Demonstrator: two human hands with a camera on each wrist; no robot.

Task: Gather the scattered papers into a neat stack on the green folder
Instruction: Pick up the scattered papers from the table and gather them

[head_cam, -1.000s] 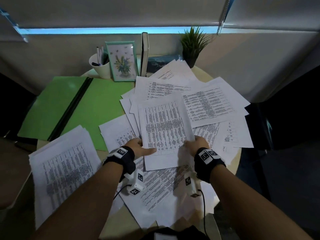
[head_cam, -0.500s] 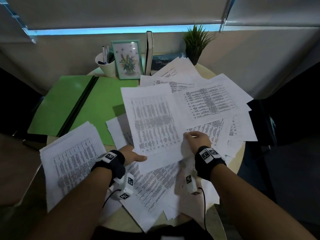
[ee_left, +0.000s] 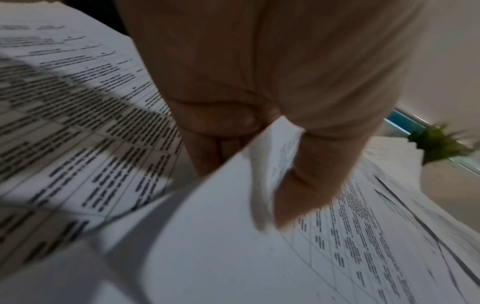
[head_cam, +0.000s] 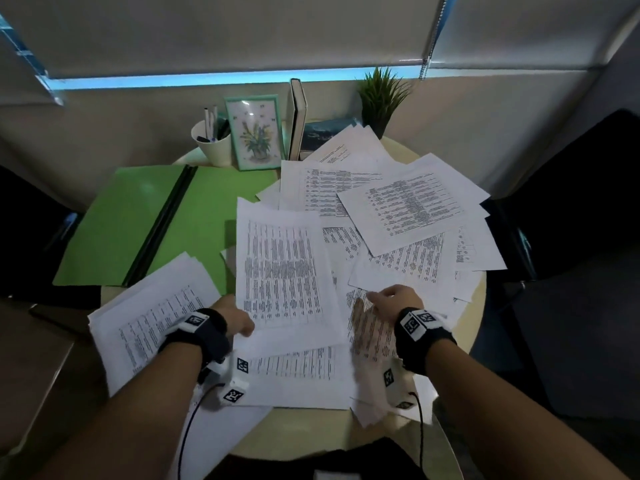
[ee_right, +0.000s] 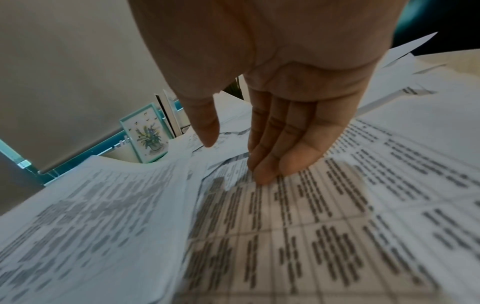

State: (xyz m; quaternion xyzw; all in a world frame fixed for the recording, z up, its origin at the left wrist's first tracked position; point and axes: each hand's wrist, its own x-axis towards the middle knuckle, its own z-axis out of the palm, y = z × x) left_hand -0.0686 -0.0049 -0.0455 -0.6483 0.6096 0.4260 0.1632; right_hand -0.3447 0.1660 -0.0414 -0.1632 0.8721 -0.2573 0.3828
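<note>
The green folder [head_cam: 114, 230] lies open at the table's back left. White printed papers [head_cam: 408, 209] lie scattered and overlapping over the middle and right. A gathered pile of sheets [head_cam: 152, 317] rests at the front left, partly over the folder's near edge. My left hand [head_cam: 237, 315] pinches the lower left corner of one printed sheet [head_cam: 284, 271], thumb [ee_left: 306, 185] on top and fingers beneath. My right hand [head_cam: 391, 301] lies to the sheet's right, its straight fingers [ee_right: 275, 164] touching the loose papers below.
Along the back stand a white pen cup [head_cam: 211, 143], a framed flower picture [head_cam: 254, 133], an upright book [head_cam: 298, 119] and a small plant [head_cam: 381, 95]. The round table's rim [head_cam: 479, 306] is near on the right. Dark chairs [head_cam: 571, 202] flank it.
Both hands held the printed sheet's near edge a second ago. The sheet was lifted, the right hand let go and dropped onto the papers, and the left hand now holds it alone.
</note>
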